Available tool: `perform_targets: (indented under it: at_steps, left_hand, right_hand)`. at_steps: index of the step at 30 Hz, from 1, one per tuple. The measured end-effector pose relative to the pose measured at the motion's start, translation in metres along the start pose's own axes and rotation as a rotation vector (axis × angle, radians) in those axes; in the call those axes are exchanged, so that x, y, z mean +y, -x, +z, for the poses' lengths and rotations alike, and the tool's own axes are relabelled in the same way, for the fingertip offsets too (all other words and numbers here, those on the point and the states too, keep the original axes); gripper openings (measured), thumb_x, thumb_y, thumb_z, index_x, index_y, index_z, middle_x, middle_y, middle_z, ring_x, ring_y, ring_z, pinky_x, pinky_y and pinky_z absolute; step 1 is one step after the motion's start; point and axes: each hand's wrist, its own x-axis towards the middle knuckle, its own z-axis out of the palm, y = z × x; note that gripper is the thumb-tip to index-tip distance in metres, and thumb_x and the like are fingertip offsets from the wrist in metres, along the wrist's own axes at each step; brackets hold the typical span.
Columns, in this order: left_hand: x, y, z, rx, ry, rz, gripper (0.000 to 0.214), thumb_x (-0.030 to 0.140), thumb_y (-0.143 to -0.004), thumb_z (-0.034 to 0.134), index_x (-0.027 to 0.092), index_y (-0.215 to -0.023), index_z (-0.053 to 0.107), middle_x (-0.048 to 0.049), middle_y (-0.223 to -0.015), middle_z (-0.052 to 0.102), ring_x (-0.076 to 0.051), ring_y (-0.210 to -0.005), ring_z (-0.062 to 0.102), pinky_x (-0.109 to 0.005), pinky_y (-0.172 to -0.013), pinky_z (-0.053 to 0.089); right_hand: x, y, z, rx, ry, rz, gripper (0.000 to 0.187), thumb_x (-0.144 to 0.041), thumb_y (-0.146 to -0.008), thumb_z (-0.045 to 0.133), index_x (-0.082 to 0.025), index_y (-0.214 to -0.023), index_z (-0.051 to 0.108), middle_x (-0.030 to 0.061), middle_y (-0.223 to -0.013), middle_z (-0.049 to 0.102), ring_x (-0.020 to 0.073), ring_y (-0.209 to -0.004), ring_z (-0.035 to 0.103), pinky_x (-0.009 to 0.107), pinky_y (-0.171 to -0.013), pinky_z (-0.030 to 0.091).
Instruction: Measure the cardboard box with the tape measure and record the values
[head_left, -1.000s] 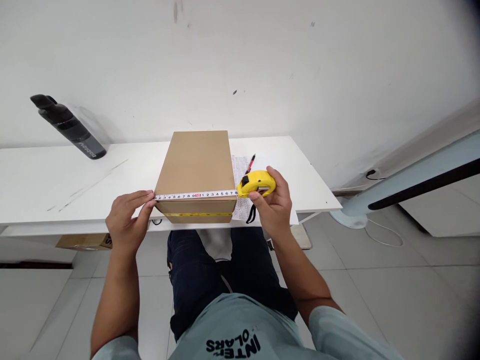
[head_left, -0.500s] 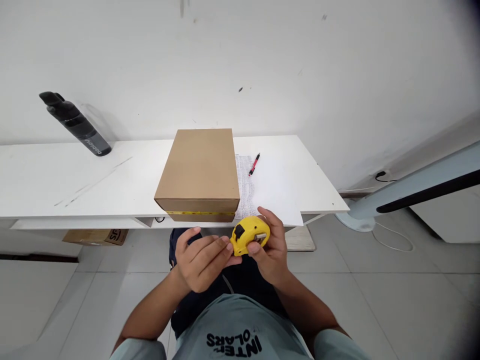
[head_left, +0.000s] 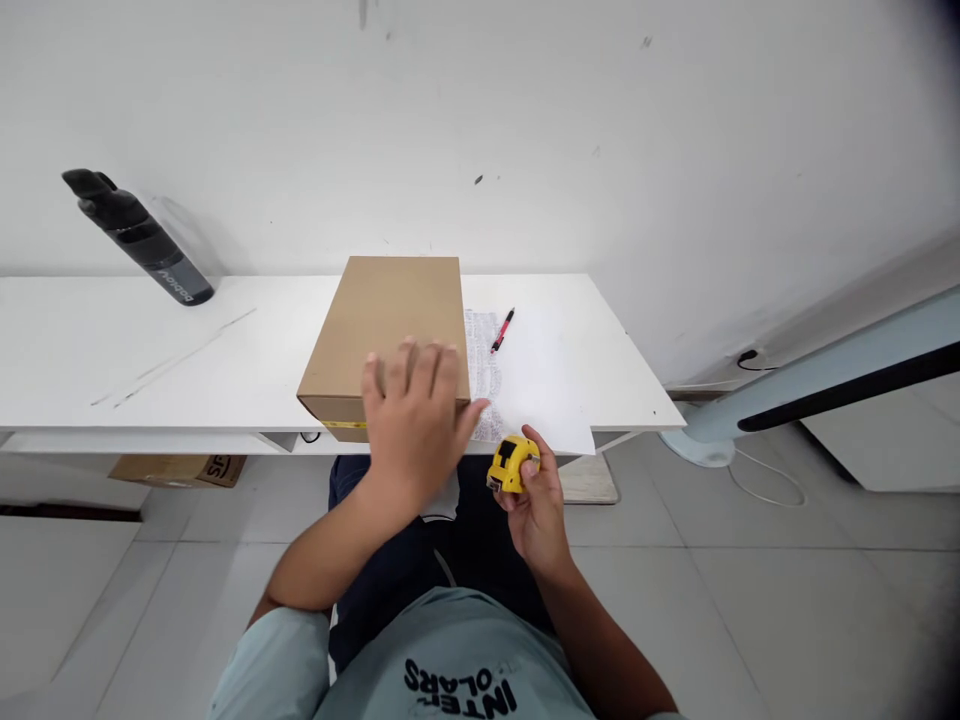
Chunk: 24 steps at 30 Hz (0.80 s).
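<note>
A brown cardboard box (head_left: 394, 310) sits on the white tabletop, with a strip of yellow tape along its front side. My left hand (head_left: 416, 425) is spread over the box's near edge, fingers reaching onto the lid; whether the palm presses on it I cannot tell. In my right hand (head_left: 541, 505) is a yellow tape measure (head_left: 511, 463) with black parts, held just off the table's front edge. To the right of the box lie sheets of paper (head_left: 540, 370), one covered in writing, and a red and black pen (head_left: 502, 330) rests on them.
A dark water bottle (head_left: 146, 240) stands at the left of the white table (head_left: 247, 380). Below the table is another cardboard box (head_left: 180, 469). To the right, a pale blue column (head_left: 825, 370) on a round base stands on the tiled floor, with a cable.
My left hand has left the tape measure and moved up and forward over the box's front. My right hand keeps the tape measure, which has turned a little.
</note>
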Motion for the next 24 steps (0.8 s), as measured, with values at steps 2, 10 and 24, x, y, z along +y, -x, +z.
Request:
perform_targets:
  at_steps: [2,10,24]
  left_hand:
    - [-0.011,0.003,-0.004,-0.037,0.008,-0.049,0.046,0.045,-0.095,0.066,0.022,-0.134,0.063,-0.0128,-0.134,0.072,-0.036,-0.128,0.063,-0.058,-0.123,0.025]
    - [-0.091,0.053,-0.072,-0.014,-0.071,-0.244,0.047,0.019,-0.091,0.065,0.034,-0.135,0.066,-0.0055,-0.137,0.07,-0.037,-0.134,0.06,-0.068,-0.124,0.028]
    - [-0.199,0.062,-0.075,0.157,0.08,-0.32,0.039,0.006,-0.09,0.05,0.026,-0.113,0.076,-0.0094,-0.138,0.065,-0.028,-0.132,0.062,-0.054,-0.113,0.053]
  right_hand:
    - [0.0,-0.004,-0.004,-0.007,0.01,-0.01,0.066,-0.058,-0.081,0.079,-0.035,-0.136,0.053,-0.0014,-0.095,0.06,0.0076,-0.058,0.048,0.02,-0.047,0.037]
    - [-0.016,-0.031,-0.028,0.044,0.075,-0.083,0.066,-0.056,-0.077,0.082,-0.032,-0.133,0.057,-0.0021,-0.09,0.057,0.0086,-0.06,0.048,0.017,-0.044,0.036]
    - [-0.018,-0.033,-0.024,0.048,0.028,-0.097,0.066,-0.053,-0.073,0.088,-0.031,-0.129,0.062,-0.0015,-0.094,0.06,0.0054,-0.054,0.046,0.019,-0.044,0.04]
